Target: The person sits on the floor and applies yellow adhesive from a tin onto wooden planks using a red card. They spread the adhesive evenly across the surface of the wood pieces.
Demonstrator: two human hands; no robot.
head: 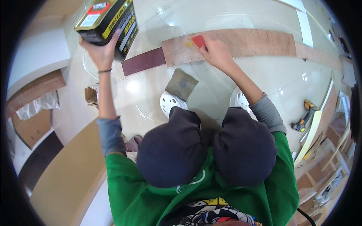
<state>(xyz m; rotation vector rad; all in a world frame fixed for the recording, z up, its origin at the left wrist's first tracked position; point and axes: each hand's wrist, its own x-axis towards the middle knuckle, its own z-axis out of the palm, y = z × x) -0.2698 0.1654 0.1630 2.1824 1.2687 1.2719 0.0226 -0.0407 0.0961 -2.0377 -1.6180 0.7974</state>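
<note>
A rectangular metal can [124, 26], black and yellow with a gold top and a red handle, hangs tilted at the upper left. My left hand [101, 53] grips it, thumb across its printed side. Between the fingers of my right hand [217, 53] is a flat red spreader [198, 41]. The spreader is over a long strip of plywood [254, 42], next to a small patch of yellow glue [188, 44]. A dark reddish-brown board [144, 62] meets the strip's left end. A square of brown sandpaper [181, 84] lies by my left shoe.
White clogs [173, 102] are on my feet at the strip's near side. A cordless drill [305, 115] lies on the tiled floor to the right, beside boards and offcuts [319, 175]. Large panels [70, 175] stand at the left, near a torn cardboard box [92, 96].
</note>
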